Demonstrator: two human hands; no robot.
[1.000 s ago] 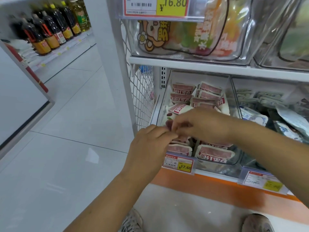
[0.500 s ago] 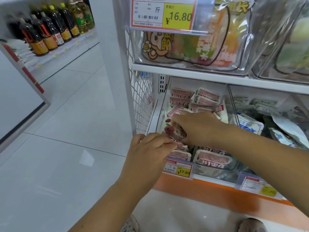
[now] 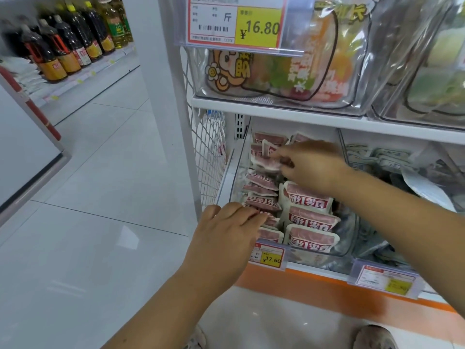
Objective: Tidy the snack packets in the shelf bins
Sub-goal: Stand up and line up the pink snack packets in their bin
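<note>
A clear plastic bin on the lower shelf holds several pink-and-white snack packets in two rows. My right hand reaches deep into the bin and pinches one packet near the back left, lifted above the row. At the bin's front left corner my left hand has its fingertips curled onto the front packets of the left row. Whether it grips one I cannot tell.
A neighbouring bin to the right holds pale green and white packets. The upper shelf carries clear bins with large colourful bags. Price tags hang on the shelf edge. A white wire mesh panel closes the left end. Oil bottles stand across the aisle.
My right hand has moved from the front of the left row to the back, carrying a packet. My left hand stayed at the front corner. The camera came closer.
</note>
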